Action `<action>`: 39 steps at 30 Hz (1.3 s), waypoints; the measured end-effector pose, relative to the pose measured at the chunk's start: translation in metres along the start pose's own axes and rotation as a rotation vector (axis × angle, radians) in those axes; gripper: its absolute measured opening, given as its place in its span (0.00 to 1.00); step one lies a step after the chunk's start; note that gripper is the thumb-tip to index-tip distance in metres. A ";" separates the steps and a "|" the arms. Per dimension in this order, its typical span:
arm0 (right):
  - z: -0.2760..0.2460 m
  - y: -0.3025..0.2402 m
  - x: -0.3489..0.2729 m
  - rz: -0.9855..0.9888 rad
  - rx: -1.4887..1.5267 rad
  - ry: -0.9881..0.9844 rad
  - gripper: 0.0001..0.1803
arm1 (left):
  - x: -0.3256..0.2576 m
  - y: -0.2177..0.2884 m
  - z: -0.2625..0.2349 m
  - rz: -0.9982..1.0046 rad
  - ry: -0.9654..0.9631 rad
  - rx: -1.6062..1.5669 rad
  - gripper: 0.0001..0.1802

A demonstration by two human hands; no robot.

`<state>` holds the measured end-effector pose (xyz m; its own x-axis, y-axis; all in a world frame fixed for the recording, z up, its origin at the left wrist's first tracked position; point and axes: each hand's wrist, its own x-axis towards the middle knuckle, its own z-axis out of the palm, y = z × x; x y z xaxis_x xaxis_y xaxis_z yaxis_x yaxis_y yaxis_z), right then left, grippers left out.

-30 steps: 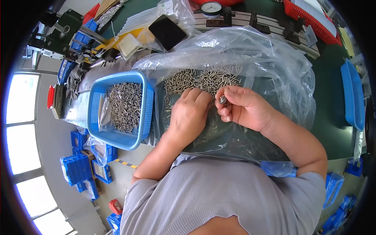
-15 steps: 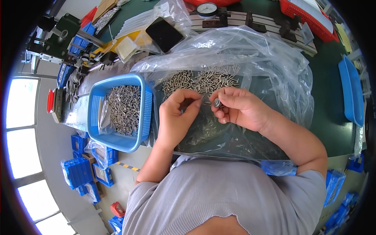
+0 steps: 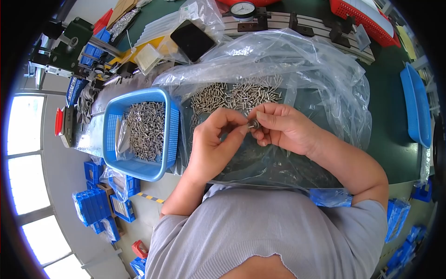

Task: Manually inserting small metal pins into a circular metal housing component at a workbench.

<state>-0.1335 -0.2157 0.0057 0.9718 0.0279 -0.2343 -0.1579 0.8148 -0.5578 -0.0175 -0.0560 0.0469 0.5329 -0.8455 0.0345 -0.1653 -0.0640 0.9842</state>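
My right hand pinches a small round metal piece, perhaps a ring gauge, between thumb and fingers. Against it, the thumb and forefinger of my left hand hold a small metal pin. Whether the pin sits inside the round piece or only touches its face cannot be made out. Just beyond my hands lie two heaps of similar metal pins, a left heap and a right heap, on clear plastic sheeting. A blue basket left of my left hand holds many more pins.
A dark flat device lies beyond the sheeting. Behind it are a dial gauge and a metal rail. A red basket stands far right, a blue tray at the right edge, and a green machine stand far left.
My left hand has moved right and up to the round metal piece, bringing the pin to it. My right hand stays nearly in place.
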 end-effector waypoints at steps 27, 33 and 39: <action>-0.002 0.001 0.001 0.008 0.051 -0.059 0.11 | 0.010 0.001 0.010 0.029 0.045 0.249 0.13; 0.000 -0.002 -0.001 -0.002 0.054 -0.055 0.13 | 0.008 -0.011 0.014 -0.043 0.030 0.034 0.12; 0.001 -0.002 -0.001 0.044 0.041 0.001 0.15 | 0.007 -0.010 0.001 0.043 0.178 -0.016 0.09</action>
<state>-0.1340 -0.2168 0.0075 0.9637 0.0638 -0.2593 -0.1936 0.8358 -0.5138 -0.0132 -0.0615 0.0366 0.6642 -0.7401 0.1053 -0.1784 -0.0202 0.9838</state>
